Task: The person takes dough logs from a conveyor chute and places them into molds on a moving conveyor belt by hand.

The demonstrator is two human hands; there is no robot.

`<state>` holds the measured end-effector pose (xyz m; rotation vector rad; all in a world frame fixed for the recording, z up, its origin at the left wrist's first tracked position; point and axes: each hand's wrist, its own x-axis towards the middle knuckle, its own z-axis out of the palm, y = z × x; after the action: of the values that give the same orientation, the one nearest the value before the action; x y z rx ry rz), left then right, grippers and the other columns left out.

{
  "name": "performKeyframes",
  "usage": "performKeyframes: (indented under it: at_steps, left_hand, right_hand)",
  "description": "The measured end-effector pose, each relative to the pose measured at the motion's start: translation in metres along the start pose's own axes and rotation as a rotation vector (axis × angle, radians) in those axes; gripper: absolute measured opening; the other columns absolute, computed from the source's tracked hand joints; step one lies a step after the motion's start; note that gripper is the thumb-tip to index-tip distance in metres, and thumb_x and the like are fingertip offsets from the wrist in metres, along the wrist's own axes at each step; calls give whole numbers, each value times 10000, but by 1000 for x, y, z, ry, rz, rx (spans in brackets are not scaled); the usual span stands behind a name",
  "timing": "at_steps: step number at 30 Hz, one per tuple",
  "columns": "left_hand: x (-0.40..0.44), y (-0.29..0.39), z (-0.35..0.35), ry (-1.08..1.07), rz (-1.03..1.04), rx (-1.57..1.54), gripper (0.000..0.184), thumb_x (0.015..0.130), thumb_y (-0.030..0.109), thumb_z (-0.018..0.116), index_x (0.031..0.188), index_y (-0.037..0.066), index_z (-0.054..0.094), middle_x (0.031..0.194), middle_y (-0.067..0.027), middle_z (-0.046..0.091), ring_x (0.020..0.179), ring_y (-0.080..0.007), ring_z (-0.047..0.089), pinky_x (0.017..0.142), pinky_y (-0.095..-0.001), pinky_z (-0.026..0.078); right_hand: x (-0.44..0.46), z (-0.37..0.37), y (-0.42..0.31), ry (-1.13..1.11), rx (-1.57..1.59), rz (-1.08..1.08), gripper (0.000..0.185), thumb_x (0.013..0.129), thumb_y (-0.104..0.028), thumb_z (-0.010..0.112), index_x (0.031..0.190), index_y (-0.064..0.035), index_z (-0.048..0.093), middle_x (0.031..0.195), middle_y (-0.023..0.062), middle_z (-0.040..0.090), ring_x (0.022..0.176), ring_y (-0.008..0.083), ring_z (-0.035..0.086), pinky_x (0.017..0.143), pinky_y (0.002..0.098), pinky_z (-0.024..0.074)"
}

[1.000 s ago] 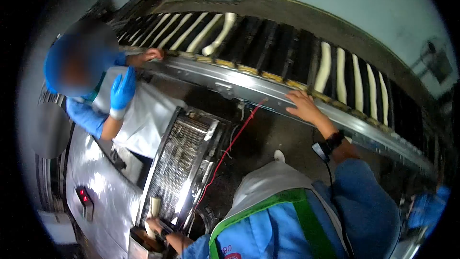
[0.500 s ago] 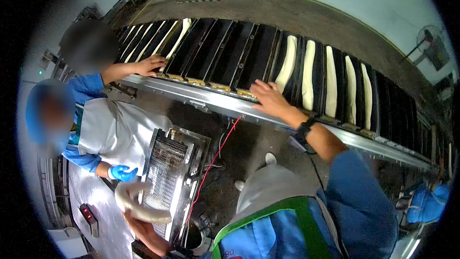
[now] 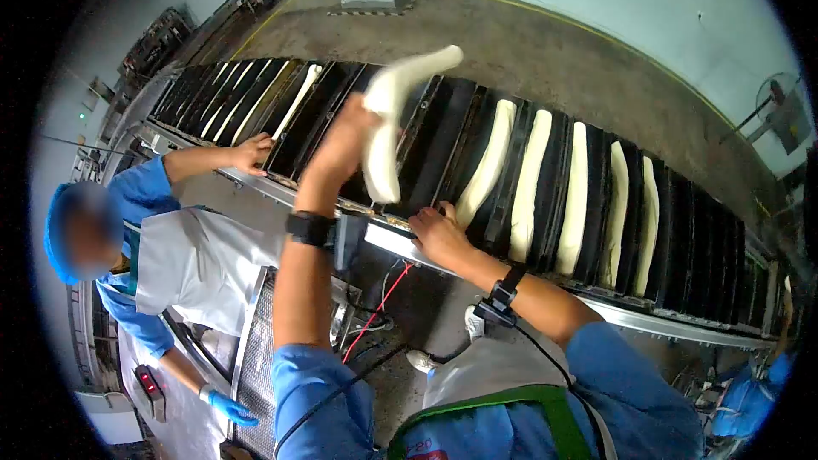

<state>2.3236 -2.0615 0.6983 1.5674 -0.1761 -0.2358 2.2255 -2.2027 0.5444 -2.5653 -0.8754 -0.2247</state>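
Note:
Raised above the dark baking tins, my left hand is closed round a long, pale dough strip, which bends upward and to the right with its lower end hanging over a tin. My right hand lies at the near edge of the row, fingers curled over the rim of a baking tin. Just right of those fingers, a dough strip lies lengthwise in its tin. Several more tins farther right hold strips like this one.
A co-worker at left rests one bare hand on the tins; their blue-gloved hand is over the metal table. The conveyor's metal rail runs along the near side. A red cable hangs below.
My left hand has lifted the dough strip from beside the metal table to above the tins. My right hand's spread fingers have curled at the rim. The co-worker's gloved hand has moved lower.

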Motion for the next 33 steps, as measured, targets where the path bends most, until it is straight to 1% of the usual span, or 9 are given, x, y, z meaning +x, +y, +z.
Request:
performKeyframes:
  at_steps: [2, 8, 10, 16, 24, 29, 30, 31, 33]
  left_hand:
    - [12, -69, -7, -195, 58, 510, 350, 763, 200, 473, 1050, 10, 406, 864, -103, 506, 728, -206, 535, 611, -315, 434]
    - [-24, -116, 4, -329, -98, 1060, 355, 734, 161, 477, 1075, 75, 433, 979, -151, 504, 848, -304, 497, 701, -360, 408]
    - [-19, -149, -2, -274, 196, 1174, 436, 679, 69, 496, 1101, 113, 398, 921, -193, 520, 867, -360, 500, 705, -394, 428]
    - [15, -141, 30, -199, 63, 1116, 516, 656, 31, 504, 1135, 162, 364, 1033, -209, 439, 875, -398, 484, 735, -409, 421]
    - [17, -114, 14, -395, -97, 1213, 477, 559, 153, 640, 982, 66, 435, 821, -194, 559, 814, -347, 530, 697, -398, 418]
    - [-6, -142, 2, -281, 282, 1010, 450, 678, 90, 494, 1114, 101, 386, 866, -212, 544, 793, -358, 531, 681, -430, 410]
    - [-33, -66, 29, -312, -95, 1059, 544, 662, 116, 523, 1174, 120, 339, 900, -205, 542, 804, -354, 531, 698, -418, 410]
    - [-25, -120, 8, -350, 34, 1178, 640, 706, 249, 533, 1246, 199, 194, 1005, -159, 521, 777, -347, 549, 675, -409, 442]
    - [-56, -78, 15, -298, -109, 1138, 533, 633, 262, 602, 1118, 132, 425, 884, -176, 561, 805, -335, 544, 684, -387, 428]
  right_hand:
    - [-1, 3, -2, 8, 1, 1, 330, 624, -175, 598, 909, -39, 502, 805, 68, 511, 875, 201, 458, 838, 444, 272]
    - [-3, -5, -7, -27, -13, -24, 348, 644, -176, 576, 947, -23, 497, 852, 71, 520, 923, 193, 440, 854, 442, 250]
    - [0, -4, -11, -36, -82, -18, 355, 650, -201, 567, 946, -19, 494, 895, 83, 522, 934, 202, 436, 855, 447, 246]
    - [2, 17, -4, -18, -116, -16, 439, 637, -248, 559, 1013, -35, 480, 994, 106, 510, 1020, 236, 410, 873, 465, 226]
    - [3, 1, -18, -32, -122, -80, 405, 652, -203, 551, 1011, -27, 482, 957, 82, 524, 1004, 214, 428, 875, 477, 223]
    - [4, 6, -16, -204, -218, -69, 330, 652, -250, 565, 891, -23, 562, 894, 112, 548, 935, 244, 456, 868, 475, 233]
    - [7, -16, -23, -360, -226, -52, 257, 662, -232, 540, 803, -25, 601, 859, 121, 561, 899, 264, 458, 864, 474, 231]
    - [6, -20, -24, -291, -300, -116, 214, 666, -182, 504, 764, -18, 602, 823, 124, 563, 853, 275, 463, 857, 469, 232]
    - [7, -7, -16, -180, -219, -57, 196, 653, -143, 479, 764, -24, 589, 775, 124, 558, 826, 269, 474, 825, 437, 276]
